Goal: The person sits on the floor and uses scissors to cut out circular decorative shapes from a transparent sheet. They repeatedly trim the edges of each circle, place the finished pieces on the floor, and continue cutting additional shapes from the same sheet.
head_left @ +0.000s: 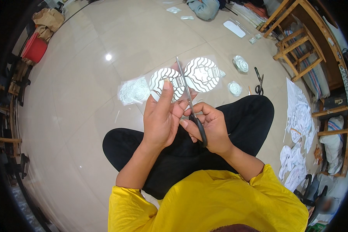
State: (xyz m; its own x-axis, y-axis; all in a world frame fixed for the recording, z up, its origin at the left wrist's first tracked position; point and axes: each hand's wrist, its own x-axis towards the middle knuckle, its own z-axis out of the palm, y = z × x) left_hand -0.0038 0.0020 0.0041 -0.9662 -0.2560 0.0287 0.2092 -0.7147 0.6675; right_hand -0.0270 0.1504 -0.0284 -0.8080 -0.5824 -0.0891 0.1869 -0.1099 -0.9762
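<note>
My left hand (pixel 158 120) grips a clear plastic sheet, its thumb pressed on a round silver-and-white wavy-patterned decal (pixel 157 81). A second, similar round decal (pixel 202 73) lies to the right on what looks like the same sheet. My right hand (pixel 213 130) is closed round the black handle of a pair of scissors (pixel 192 101). Their long blades point away from me, between the two decals. The blades look nearly together, and I cannot tell how far they have cut. Left of the decals is a crinkled silver-patterned clear piece (pixel 134 91).
On the floor to the right lie round patterned stacks (pixel 240 64) and another pair of scissors (pixel 260 86). White scraps (pixel 297 112) spread farther right, near a wooden stool (pixel 299 52). A red bucket (pixel 35 48) stands at the far left. My crossed legs are below my hands.
</note>
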